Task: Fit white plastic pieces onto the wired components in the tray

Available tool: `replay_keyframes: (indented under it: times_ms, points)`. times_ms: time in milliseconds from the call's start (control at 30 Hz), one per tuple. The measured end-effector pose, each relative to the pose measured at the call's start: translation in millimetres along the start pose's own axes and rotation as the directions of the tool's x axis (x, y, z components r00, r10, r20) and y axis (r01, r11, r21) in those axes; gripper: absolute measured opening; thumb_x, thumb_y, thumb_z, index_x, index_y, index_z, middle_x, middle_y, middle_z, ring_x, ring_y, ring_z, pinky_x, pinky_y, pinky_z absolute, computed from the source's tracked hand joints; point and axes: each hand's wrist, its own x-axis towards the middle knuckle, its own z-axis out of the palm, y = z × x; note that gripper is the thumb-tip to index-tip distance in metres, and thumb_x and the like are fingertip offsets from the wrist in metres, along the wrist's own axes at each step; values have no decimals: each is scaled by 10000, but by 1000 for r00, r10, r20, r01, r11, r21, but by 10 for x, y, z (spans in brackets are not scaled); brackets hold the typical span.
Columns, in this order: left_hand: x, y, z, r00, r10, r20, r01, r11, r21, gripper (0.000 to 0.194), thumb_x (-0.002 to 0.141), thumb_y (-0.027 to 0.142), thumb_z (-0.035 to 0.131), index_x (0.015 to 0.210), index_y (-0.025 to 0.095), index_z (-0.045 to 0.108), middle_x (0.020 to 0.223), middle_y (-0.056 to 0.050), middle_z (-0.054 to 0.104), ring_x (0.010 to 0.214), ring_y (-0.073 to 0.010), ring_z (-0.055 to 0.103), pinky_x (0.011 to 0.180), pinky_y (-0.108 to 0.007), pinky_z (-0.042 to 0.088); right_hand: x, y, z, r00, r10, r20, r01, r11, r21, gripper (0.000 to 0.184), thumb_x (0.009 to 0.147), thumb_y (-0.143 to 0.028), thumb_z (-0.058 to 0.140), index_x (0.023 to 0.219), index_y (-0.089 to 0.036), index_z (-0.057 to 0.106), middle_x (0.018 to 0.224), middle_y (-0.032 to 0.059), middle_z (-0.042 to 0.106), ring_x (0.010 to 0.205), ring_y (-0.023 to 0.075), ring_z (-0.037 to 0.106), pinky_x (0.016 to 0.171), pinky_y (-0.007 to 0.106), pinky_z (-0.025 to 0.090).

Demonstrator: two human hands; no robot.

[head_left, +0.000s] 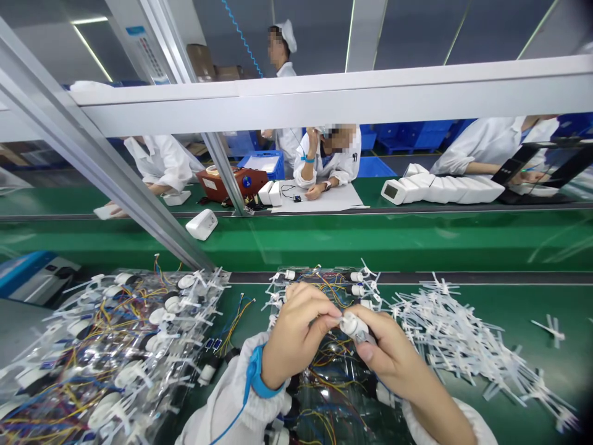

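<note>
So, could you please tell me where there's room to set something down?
The green bench looks bare around the lone white piece, right of the white pile. Crowded: the left wired heap and the wired rows beneath the left hand and right hand.

wrist strap (256,366): blue | workbench (551,377): green | held part (351,325): white

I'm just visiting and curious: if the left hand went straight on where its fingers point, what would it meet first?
Most likely the small white part held in the right hand; the left hand seems to touch it, though depth is unclear.
</note>
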Motion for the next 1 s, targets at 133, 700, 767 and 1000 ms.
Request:
replay_keyframes:
  times_ms: [133,700,767,1000]
  points:
    - [-3,-9,16,1000,6,-22,-7,1000,-20,125,1025,250,558,949,204,647,866,-27,671,861,-187,596,826,-359,392,22,-36,29,1000,4,1,-4,1000,8,630,972,-798,375,902,-198,554,685,-42,409,571,148,361,559,276,232]
    - [-39,-51,79,997,-69,-37,63,990,-125,187,1036,312,541,941,196,653,957,-52,692,936,-192,648,889,-350,432,4,-21,173,997,-9,-71,-2,988,-153,612,992,-766,366,963,-194,579,677,-44,436,535,147,368,546,277,219]
    - [-42,-62,82,997,-71,-37,66,989,-136,191,1032,319,550,929,196,655,943,-53,691,924,-192,647,872,-346,437,-6,-27,173,998,0,-65,-11,986,-167,610,992,-764,364,965,-195,582,676,-42,443,537,149,372,547,277,218]
    - [-14,-94,83,1000,-6,-27,1,988,-156,216,1030,323,560,883,198,656,860,-27,707,866,-173,669,928,-363,410,-21,-74,145,998,37,-41,-43,986,-158,635,987,-778,343,878,-194,569,654,-43,421,541,148,372,550,279,218]
